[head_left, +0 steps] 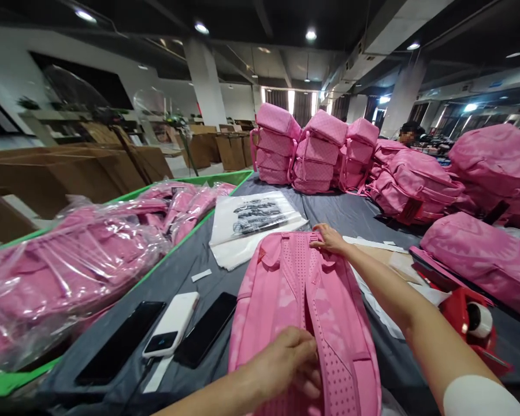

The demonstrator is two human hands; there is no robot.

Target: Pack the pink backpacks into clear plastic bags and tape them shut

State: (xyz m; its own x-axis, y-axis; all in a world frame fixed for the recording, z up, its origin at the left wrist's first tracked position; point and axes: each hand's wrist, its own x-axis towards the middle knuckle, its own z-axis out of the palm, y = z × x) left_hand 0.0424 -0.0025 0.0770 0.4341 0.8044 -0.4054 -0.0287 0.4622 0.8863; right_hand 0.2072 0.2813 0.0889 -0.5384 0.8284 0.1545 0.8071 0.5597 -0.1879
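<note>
A pink backpack [262, 312] lies in front of me on the dark cloth, its back panel and dotted shoulder straps [335, 370] facing up. Near the middle of it, my left hand [288, 361] has its fingers curled at the inner edge of one strap, which stands a little off the panel. The left fingertips are partly hidden. My right hand [328, 240] is closed on the top edge of the backpack, by the upper end of a strap.
Printed white plastic bags [260, 216] lie beyond the backpack. Left are two black phones [121, 341] [208, 329], a white power bank [173, 323] and a green-edged bin of wrapped pink bags [78, 266]. Right is a red tape dispenser [463, 323]; stacked pink bags [318, 150] stand behind.
</note>
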